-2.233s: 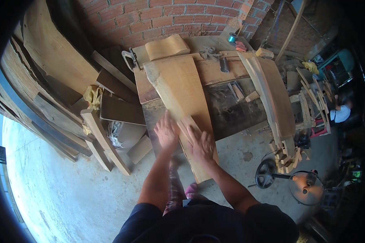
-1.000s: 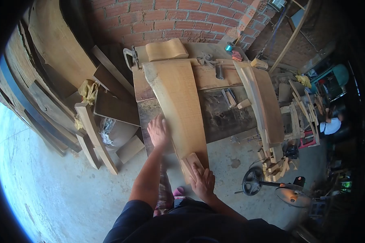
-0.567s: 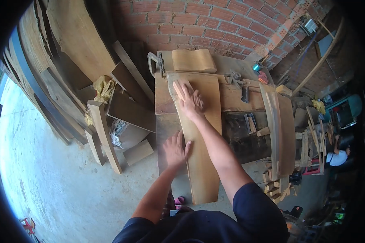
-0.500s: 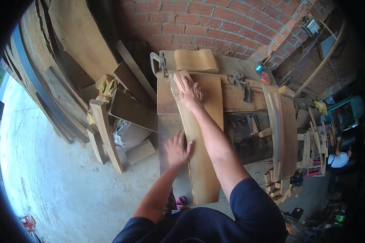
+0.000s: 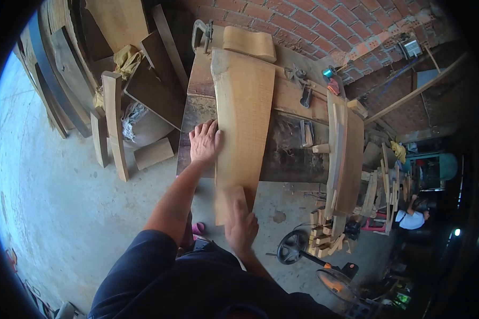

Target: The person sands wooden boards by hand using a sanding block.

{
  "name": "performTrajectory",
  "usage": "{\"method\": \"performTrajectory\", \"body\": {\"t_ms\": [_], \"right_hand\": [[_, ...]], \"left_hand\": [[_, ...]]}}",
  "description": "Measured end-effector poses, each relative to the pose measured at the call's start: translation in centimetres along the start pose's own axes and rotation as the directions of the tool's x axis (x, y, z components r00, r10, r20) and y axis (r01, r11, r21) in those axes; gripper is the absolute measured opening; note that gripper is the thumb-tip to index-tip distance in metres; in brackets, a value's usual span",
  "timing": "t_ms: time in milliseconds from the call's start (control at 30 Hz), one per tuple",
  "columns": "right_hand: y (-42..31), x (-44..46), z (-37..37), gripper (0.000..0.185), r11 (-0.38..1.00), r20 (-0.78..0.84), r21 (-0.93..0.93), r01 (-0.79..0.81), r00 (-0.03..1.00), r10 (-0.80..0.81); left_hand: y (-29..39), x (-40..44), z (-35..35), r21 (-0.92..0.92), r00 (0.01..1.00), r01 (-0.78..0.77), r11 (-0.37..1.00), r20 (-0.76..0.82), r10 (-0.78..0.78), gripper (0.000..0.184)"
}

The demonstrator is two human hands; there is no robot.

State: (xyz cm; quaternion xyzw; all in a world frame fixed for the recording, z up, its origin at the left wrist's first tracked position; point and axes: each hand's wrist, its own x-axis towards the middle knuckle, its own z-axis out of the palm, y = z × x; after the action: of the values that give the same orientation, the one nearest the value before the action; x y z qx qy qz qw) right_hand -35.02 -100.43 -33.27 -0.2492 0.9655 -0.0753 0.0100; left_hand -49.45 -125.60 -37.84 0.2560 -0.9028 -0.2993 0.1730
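Observation:
A long pale wooden board (image 5: 242, 106) lies lengthwise on the workbench, its near end reaching out past the bench edge towards me. My left hand (image 5: 203, 142) rests flat at the board's left edge, fingers stretched forward and touching it. Close to my body, my right hand (image 5: 242, 226) grips a small wooden block (image 5: 232, 199) and presses it on the near end of the board. Motion blurs the block, and its underside is hidden. A curved wooden piece (image 5: 249, 43) lies beyond the board's far end.
A metal clamp (image 5: 201, 36) sits at the workbench's (image 5: 197, 109) far left corner. Hand tools (image 5: 306, 97) lie right of the board. Planks (image 5: 114, 127) lean at left, and curved boards (image 5: 351, 159) stand at right. A fan (image 5: 335, 284) is on the floor; a person (image 5: 411, 219) is farther right.
My right hand has drawn the block from the board's far end to its near end. My left hand stays by the left edge. The camera view has shifted.

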Motion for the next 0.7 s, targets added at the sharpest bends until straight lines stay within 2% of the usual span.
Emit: {"method": "performTrajectory", "body": {"t_ms": [33,133,167,267,333,367,500,600,700], "right_hand": [[-0.1,-1.4,-0.3,0.076,0.999,0.060,0.048,-0.011,0.998,0.008],[-0.1,1.2,-0.2,0.075,0.999,0.059,0.032,0.020,0.998,-0.022],[-0.2,3.6,0.0,0.075,0.999,0.012,-0.006,0.047,0.999,-0.047],[-0.7,16.5,0.0,0.075,0.993,-0.033,-0.046,0.112,0.993,-0.114],[-2.4,27.1,-0.8,0.075,0.995,-0.031,-0.071,0.071,0.997,-0.073],[-2.6,32.2,0.3,0.076,0.994,-0.085,-0.082,0.078,0.993,-0.085],[-5.5,48.2,0.1,0.073,0.997,-0.103,0.007,0.077,0.992,-0.076],[-6.5,49.4,0.2,0.072,0.999,-0.079,0.028,0.033,0.996,-0.031],[-5.2,43.8,-0.2,0.077,0.999,-0.063,0.023,0.038,0.997,-0.036]], "left_hand": [[0.0,0.3,-0.1,0.006,1.000,0.000,1.000,0.007,0.000,0.047],[0.0,0.4,-0.2,-0.008,1.000,0.004,1.000,0.014,-0.004,0.046],[-0.1,0.4,-0.1,-0.013,1.000,0.002,1.000,0.025,-0.002,0.046],[-0.2,0.5,-0.1,-0.032,1.000,-0.012,0.999,-0.005,0.012,0.046],[0.1,0.7,-0.6,-0.043,1.000,0.008,0.999,0.022,-0.007,0.047],[0.2,0.7,-0.7,-0.024,0.999,0.017,1.000,0.037,-0.016,0.047],[0.1,0.8,-0.7,-0.030,0.997,0.035,0.999,0.063,-0.033,0.049],[-0.1,0.6,-0.8,-0.041,0.998,0.024,0.999,0.061,-0.022,0.048],[0.0,0.7,-0.5,-0.014,0.999,0.017,1.000,0.039,-0.017,0.047]]}}
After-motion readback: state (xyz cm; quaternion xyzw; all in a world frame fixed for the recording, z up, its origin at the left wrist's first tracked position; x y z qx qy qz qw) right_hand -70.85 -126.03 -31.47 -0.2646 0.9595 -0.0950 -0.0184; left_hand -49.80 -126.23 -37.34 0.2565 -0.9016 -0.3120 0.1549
